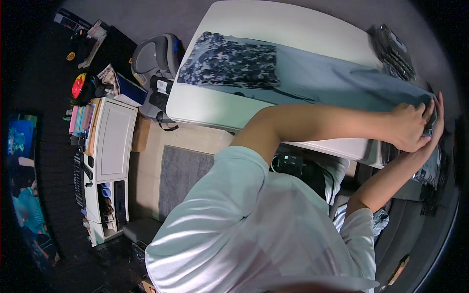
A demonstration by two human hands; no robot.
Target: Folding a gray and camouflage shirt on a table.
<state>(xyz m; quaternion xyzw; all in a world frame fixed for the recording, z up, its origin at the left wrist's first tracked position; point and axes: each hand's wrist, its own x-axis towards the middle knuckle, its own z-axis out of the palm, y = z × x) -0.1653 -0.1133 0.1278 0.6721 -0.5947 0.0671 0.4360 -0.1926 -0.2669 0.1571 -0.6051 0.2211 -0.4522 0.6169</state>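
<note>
A long grey-blue cloth (337, 78), perhaps a garment, lies stretched along the white table. My left arm reaches across to its right end, where my left hand (410, 126) is closed with bent fingers on the fabric. Against that same end, my right hand (438, 117) stands with its fingers stretched out straight, palm side toward the cloth. The two hands overlap near the wrist, which partly hides the fabric between them. On the left part of the cloth rests a folded blue-and-grey camouflage-print fabric (234, 61); neither hand touches it.
Clear-wrapped dark packages (392, 51) sit at the table's far right corner, with more wrapped packages (430, 166) beyond its near right corner. A grey child seat (157, 58) stands left of the white table (288, 22). Farther left is a white cabinet (116, 141).
</note>
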